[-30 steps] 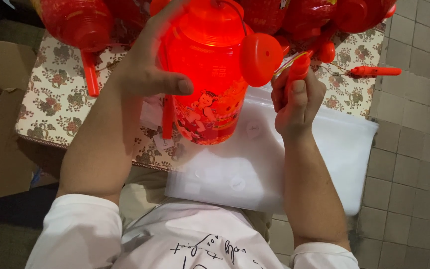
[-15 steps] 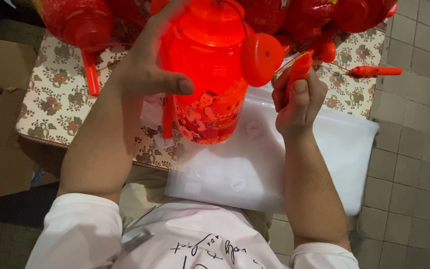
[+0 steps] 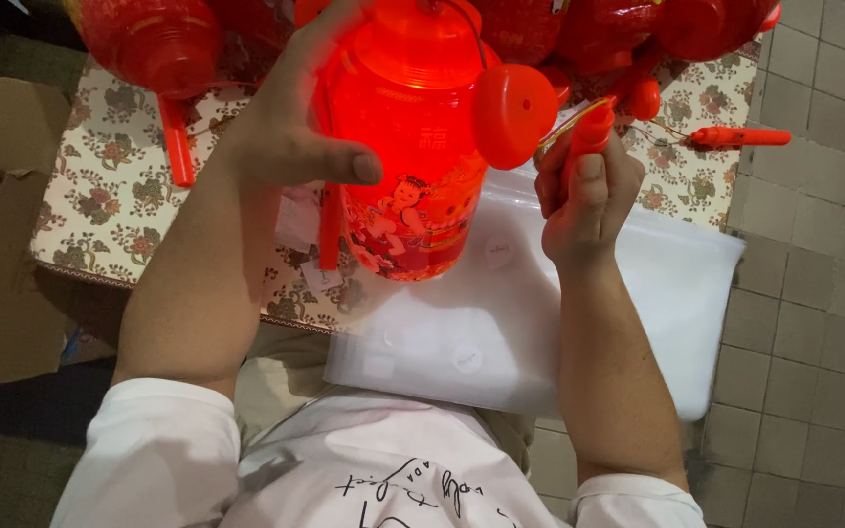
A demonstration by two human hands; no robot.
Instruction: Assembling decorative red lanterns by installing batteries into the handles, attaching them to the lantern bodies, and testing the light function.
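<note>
A glowing red lantern (image 3: pixel 408 137), barrel-shaped with a printed figure near its base, is held up over the flowered table (image 3: pixel 100 196). The left hand (image 3: pixel 290 127) wraps its side, thumb pressed across the front. Just right of the lantern, a round red cap (image 3: pixel 513 115) hangs off its upper edge, and the right hand (image 3: pixel 587 200) is closed around a red stick handle (image 3: pixel 589 132). Below the lantern lies a clear plastic bag (image 3: pixel 559 323). Behind it sit more red lanterns (image 3: pixel 149 39); far right, a loose red handle (image 3: pixel 735 137).
</note>
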